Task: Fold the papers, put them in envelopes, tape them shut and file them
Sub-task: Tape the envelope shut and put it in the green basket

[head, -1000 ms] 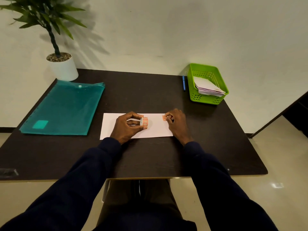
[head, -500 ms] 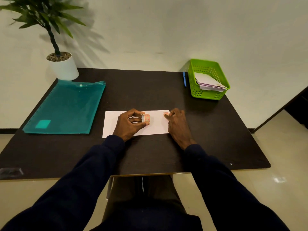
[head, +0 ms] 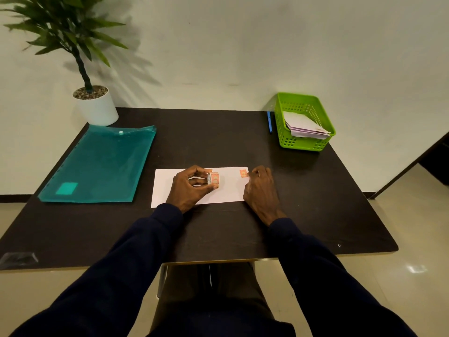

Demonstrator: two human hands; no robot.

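A small orange tape roll (head: pixel 213 178) is pinched upright between the thumb and fingers of the left hand (head: pixel 192 188), over the white envelope (head: pixel 228 193) lying near the table's (head: pixel 218 234) front edge. A torn orange tape piece (head: pixel 243 173) at the envelope's far right corner is pressed, it seems, by the right hand's (head: pixel 261 188) fingertips. A green basket (head: pixel 303 142) holding envelopes occupies the far right corner, a teal folder (head: pixel 102 166) the left side.
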